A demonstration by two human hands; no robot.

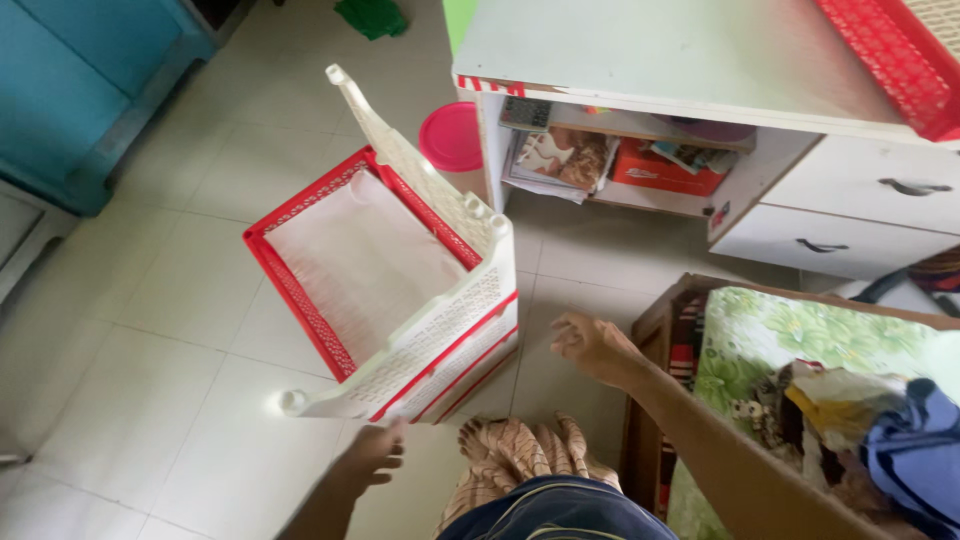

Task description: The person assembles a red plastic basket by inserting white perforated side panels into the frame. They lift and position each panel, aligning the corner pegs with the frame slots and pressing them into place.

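Rack [400, 300] of red and white plastic baskets is seen standing on the pale tiled floor [150, 400], tilted over so that its open top tray faces the camera. White corner posts run up its sides; one post end rests low near the floor at the front left. The top tray is lined with a white sheet and nothing is seen in it.

Left hand [372, 455] is held low, just under the rack's front lower edge, fingers loosely curled and blurred. Whether it touches the white frame cannot be told; nothing is gripped in it. Right hand [590, 345] is held out flat beside the rack's right corner, fingers spread wide, apart from the plastic and holding nothing.

Step in hand is judged to be the setting down or steadying of the rack, with both hands open close by it. A firm grip on the frame at both sides would be called for next, since the rack leans and could tip.

Nearby: a white cabinet [700, 60] with drawers and a shelf of books, a pink round lid [452, 138] on the floor behind the rack, a bed [790, 340] with a green flowered cover at right, a teal cupboard [80, 90] at upper left.
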